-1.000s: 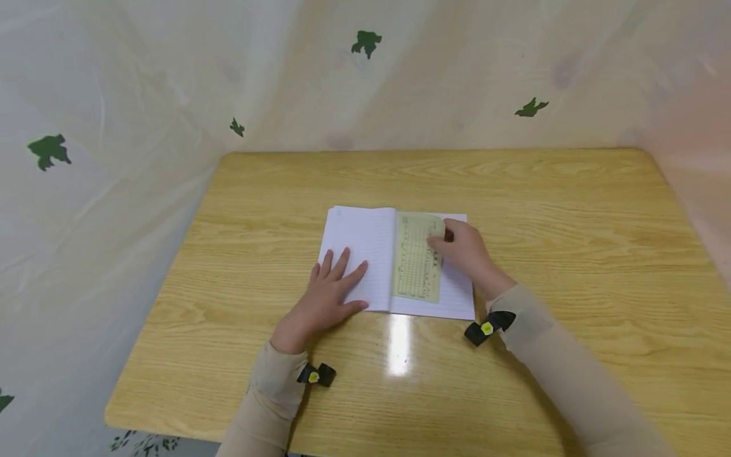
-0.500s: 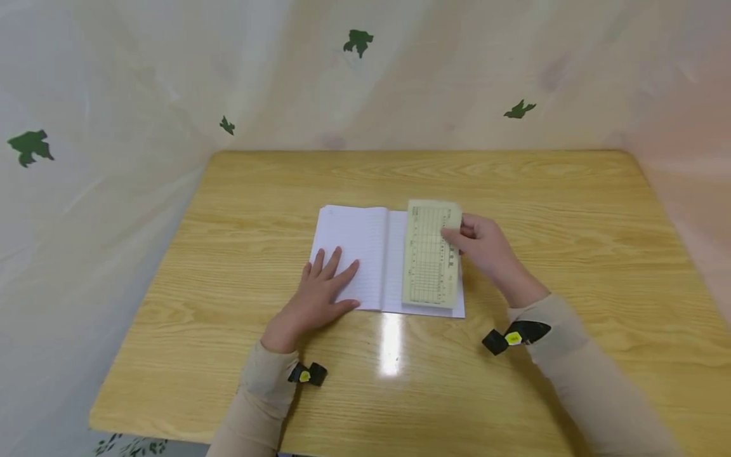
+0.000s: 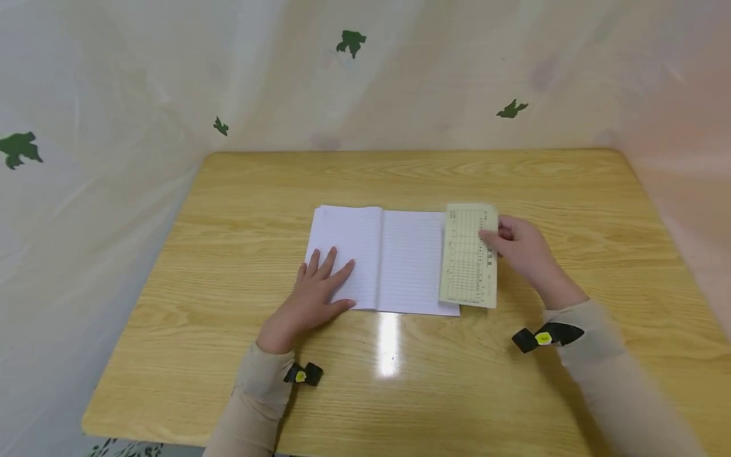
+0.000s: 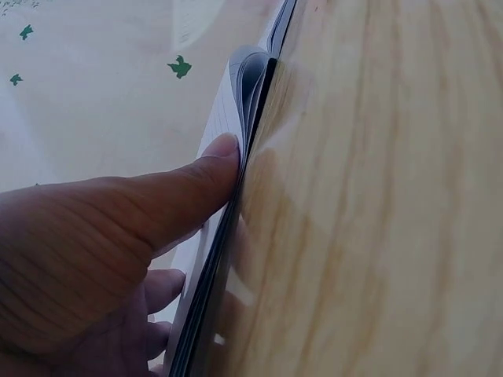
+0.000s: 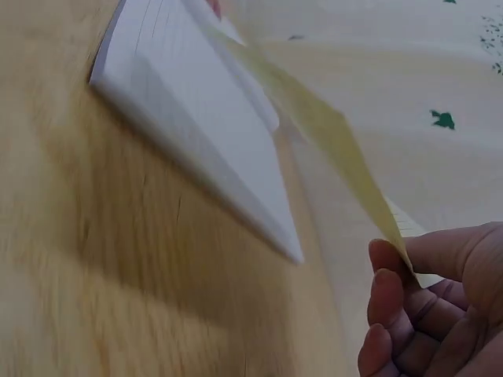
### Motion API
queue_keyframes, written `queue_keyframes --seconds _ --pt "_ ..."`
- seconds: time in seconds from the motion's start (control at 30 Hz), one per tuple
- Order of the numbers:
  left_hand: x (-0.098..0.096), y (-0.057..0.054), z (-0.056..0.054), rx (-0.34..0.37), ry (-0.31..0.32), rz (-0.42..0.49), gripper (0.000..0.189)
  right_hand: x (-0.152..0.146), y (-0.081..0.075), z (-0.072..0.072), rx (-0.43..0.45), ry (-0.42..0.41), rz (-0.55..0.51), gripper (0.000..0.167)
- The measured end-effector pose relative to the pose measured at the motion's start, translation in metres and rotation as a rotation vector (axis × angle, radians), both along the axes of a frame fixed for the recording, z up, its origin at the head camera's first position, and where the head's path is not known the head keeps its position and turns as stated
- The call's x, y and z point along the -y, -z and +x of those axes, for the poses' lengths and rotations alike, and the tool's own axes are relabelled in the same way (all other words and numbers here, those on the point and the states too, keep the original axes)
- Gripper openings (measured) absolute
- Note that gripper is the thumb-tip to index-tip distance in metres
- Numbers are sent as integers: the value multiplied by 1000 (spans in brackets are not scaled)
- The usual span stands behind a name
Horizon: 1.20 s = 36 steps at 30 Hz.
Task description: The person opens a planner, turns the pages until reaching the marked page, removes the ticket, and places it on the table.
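Observation:
An open notebook (image 3: 408,263) with ruled white pages lies on the wooden table. My left hand (image 3: 316,292) rests on its left page, fingers spread; the left wrist view shows the thumb (image 4: 216,161) pressing near the lower edge of the pages. Between thumb and fingers, my right hand (image 3: 525,251) pinches the right edge of a yellowish printed paper slip (image 3: 468,266) with a table of columns. The slip overlaps the right page's outer edge in the head view. In the right wrist view the slip (image 5: 338,145) is held up above the notebook and table.
The light wooden table (image 3: 257,190) extends around the notebook on all sides. Behind it hangs a pale curtain (image 3: 285,76) with green bird shapes. A bright light reflection shows on the tabletop in front of the notebook.
My right hand has lifted the paper slip off the right page and carried it rightward to the notebook's outer edge, uncovering the ruled lines. The left hand stays on the left page.

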<state>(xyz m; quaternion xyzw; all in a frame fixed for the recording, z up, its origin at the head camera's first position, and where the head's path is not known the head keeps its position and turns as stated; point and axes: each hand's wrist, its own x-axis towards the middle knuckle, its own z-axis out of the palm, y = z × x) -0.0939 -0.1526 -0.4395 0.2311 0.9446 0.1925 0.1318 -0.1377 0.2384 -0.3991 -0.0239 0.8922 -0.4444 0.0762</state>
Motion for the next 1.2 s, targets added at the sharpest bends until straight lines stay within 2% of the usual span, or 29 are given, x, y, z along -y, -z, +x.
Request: queue_keyframes --seconds 0.1,0.27,0.37,0.5,0.6,0.7,0.8,0.9,1.03,1.07,1.13,1.2 --pt "1 0 -1 5 1 8 71 -20 8 1 -27 1 127 32" --pt "3 -1 -2 23 -33 23 71 -35 22 0 -36 -3 256 25" --pt "5 -2 -2 59 -101 33 73 -35 28 -2 -56 -33 353 23" --pt "7 -4 0 104 -199 67 79 -29 29 -2 -59 -53 421 23" --pt "9 -6 2 90 -261 123 87 -26 26 -1 -45 -42 453 30" --pt "12 -10 1 66 -342 238 90 -24 24 -1 -35 -22 484 45" --pt "16 -16 -1 61 -437 391 89 -23 22 0 -36 -2 526 60" --pt "20 -21 -4 94 -535 545 85 -24 21 1 -43 15 548 71" --pt "20 -32 -3 138 -658 769 75 -25 20 6 -66 50 530 76" --pt "17 -35 -3 135 -672 824 73 -26 19 8 -74 61 523 76" --pt "9 -43 -1 107 -653 932 70 -27 18 12 -88 82 507 75" --pt "-2 -49 1 67 -572 1025 69 -28 17 15 -107 95 493 73"
